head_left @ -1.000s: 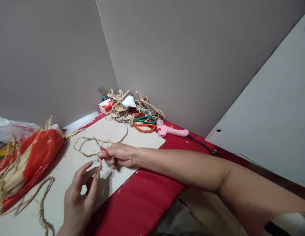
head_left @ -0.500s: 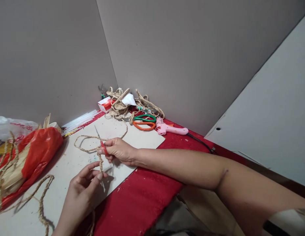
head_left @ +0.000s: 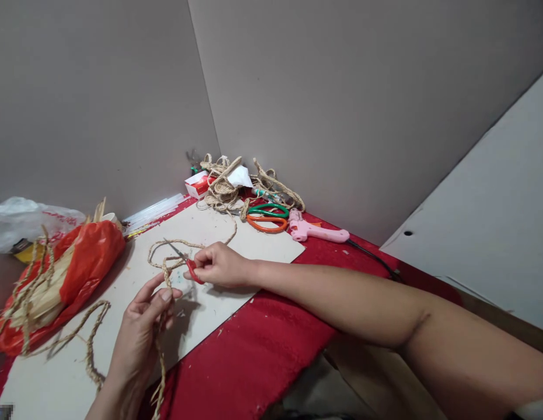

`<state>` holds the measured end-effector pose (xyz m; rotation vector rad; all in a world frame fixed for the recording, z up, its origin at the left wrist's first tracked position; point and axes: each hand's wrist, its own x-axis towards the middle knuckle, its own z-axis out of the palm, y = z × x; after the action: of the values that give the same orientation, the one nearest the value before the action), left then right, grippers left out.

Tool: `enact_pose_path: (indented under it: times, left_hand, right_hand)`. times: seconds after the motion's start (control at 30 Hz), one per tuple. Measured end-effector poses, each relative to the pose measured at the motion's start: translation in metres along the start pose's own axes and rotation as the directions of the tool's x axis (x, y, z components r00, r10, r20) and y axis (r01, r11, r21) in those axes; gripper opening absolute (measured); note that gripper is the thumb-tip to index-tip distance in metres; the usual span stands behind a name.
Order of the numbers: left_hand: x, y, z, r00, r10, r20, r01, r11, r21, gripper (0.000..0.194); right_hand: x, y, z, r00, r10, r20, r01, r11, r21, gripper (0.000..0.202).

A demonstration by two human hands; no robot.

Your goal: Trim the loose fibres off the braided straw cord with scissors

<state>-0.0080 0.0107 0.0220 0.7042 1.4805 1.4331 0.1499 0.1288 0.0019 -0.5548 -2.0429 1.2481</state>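
My left hand [head_left: 146,315] pinches a braided straw rope [head_left: 167,274] between thumb and fingers, and a length of it hangs below toward the table's front edge. My right hand [head_left: 223,265] is closed around the red handles of small scissors [head_left: 178,251]. Their blades point up and left, close to the rope just above my left fingertips. From there the rope loops over the white board [head_left: 254,251] and runs back to a rope heap [head_left: 223,189] in the corner.
At left, a red plastic bag [head_left: 98,251] holds pale dried fibre. Orange-and-green-handled scissors [head_left: 267,224] and a pink glue gun [head_left: 322,233] with a black cable lie at the back. Clear glue sticks [head_left: 155,213] rest by the wall. Red cloth [head_left: 240,356] covers the table.
My left hand has moved up the rope, and more rope hangs below it. The scissors have tilted further left, with the blades now nearer the rope. The view has shifted slightly.
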Motion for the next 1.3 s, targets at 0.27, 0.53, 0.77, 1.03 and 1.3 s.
enact_pose_path:
  times: [0.27, 0.53, 0.77, 1.03, 1.3]
  left_hand:
    - [-0.001, 0.004, -0.001, 0.995, 0.03, -0.095, -0.031, 0.999, -0.017, 0.053]
    - [0.002, 0.0, -0.001, 0.994, 0.042, -0.102, -0.041, 0.999, 0.009, 0.057]
    - [0.003, -0.002, -0.001, 0.994, 0.061, -0.093, -0.06, 0.998, 0.021, 0.055]
    - [0.003, -0.002, -0.002, 0.992, 0.083, -0.094, -0.079, 0.996, 0.043, 0.054]
    - [0.004, -0.004, -0.002, 0.991, 0.132, -0.028, -0.127, 0.983, 0.129, 0.052]
  right_hand:
    - [-0.008, -0.008, -0.001, 0.986, -0.122, 0.11, 0.165, 0.76, -0.629, 0.034]
    - [-0.01, -0.015, -0.002, 0.985, -0.098, 0.142, 0.173, 0.58, -0.796, 0.04]
    - [-0.011, -0.017, 0.0, 0.98, -0.074, 0.185, 0.197, 0.488, -0.85, 0.041]
    - [-0.01, -0.022, -0.004, 0.976, -0.019, 0.215, 0.195, 0.503, -0.842, 0.031]
    - [-0.006, -0.01, -0.002, 0.997, -0.003, -0.071, -0.016, 0.966, -0.257, 0.03]
